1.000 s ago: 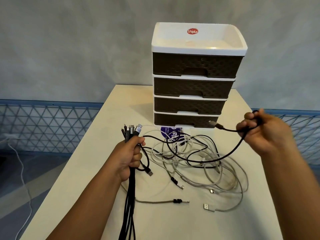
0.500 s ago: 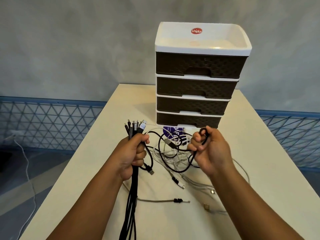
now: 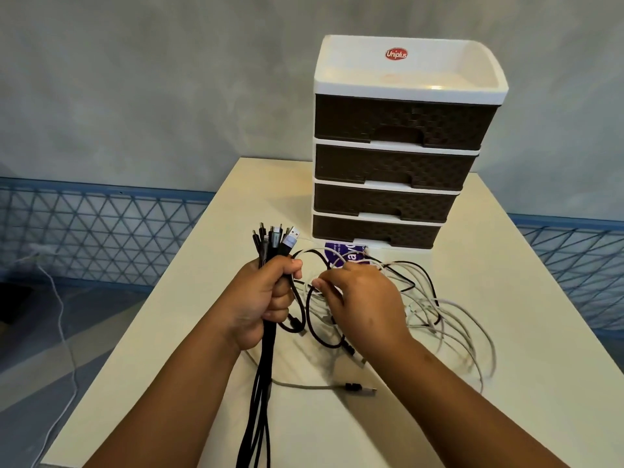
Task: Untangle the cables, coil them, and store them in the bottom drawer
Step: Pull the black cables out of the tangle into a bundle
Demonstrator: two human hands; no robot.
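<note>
We've got both bare forearms reaching forward and angling in toward each other. Our left hand (image 3: 266, 298) is a tight upright fist, thumb pressed across the front, gripping a bundle of cables (image 3: 261, 363) whose plugs stick out above the knuckles. Just to its right, our right hand (image 3: 361, 298) is palm down, fingers curled, fingertips (image 3: 319, 283) pinching a white cable (image 3: 309, 293).

a plain indoor room, perhaps a home or a small office: a cream table (image 3: 506, 332) against a grey plastered wall (image 3: 152, 79), a four-drawer plastic organiser (image 3: 395, 163) on it, blue lattice fencing (image 3: 101, 231) along the wall's foot.
</note>
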